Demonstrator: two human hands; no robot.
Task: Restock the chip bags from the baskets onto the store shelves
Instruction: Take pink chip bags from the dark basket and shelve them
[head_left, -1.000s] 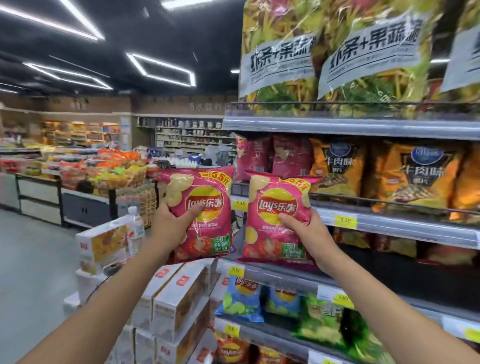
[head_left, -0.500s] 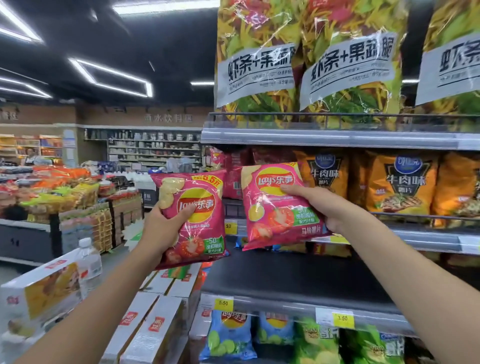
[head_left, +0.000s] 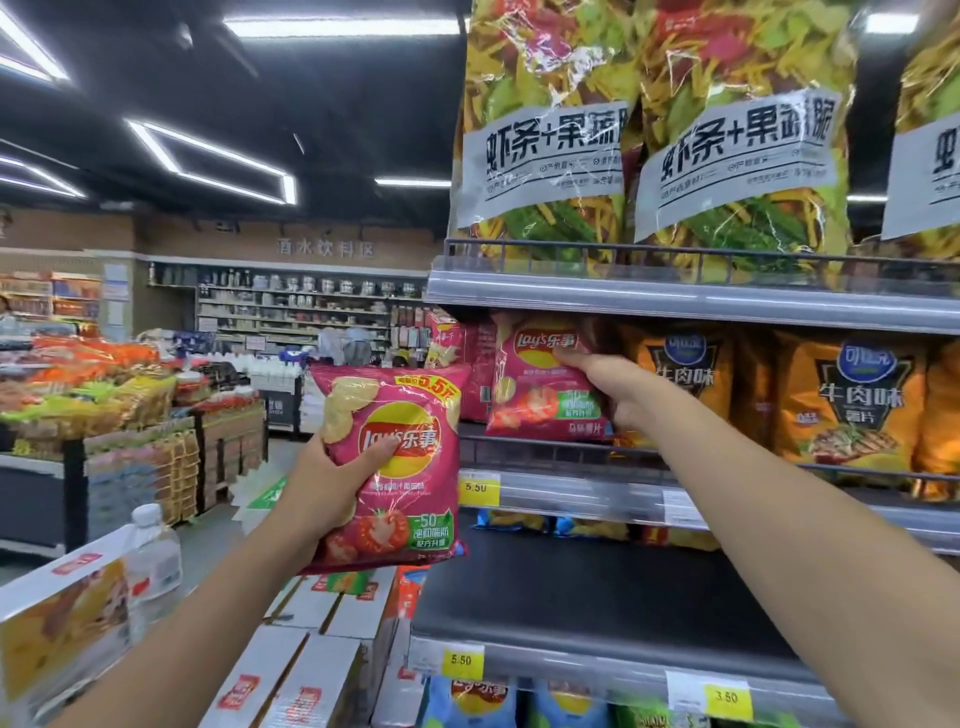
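Pink chip bag (head_left: 543, 387), pinched by right hand (head_left: 610, 389) over shelf (head_left: 587, 493): forward toppling is risked if released unseated; second bag (head_left: 389, 457) is gripped by left hand (head_left: 322, 493).

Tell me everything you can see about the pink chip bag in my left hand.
The pink chip bag is a glossy, puffed, sealed pouch, held roughly upright in the air beside the shelves. Its front shows a red-and-yellow Lay's logo, chips at upper left, tomatoes below, a green panel at lower right, a yellow 5.5 flash on top. Only the left hand grips it, thumb across the front.
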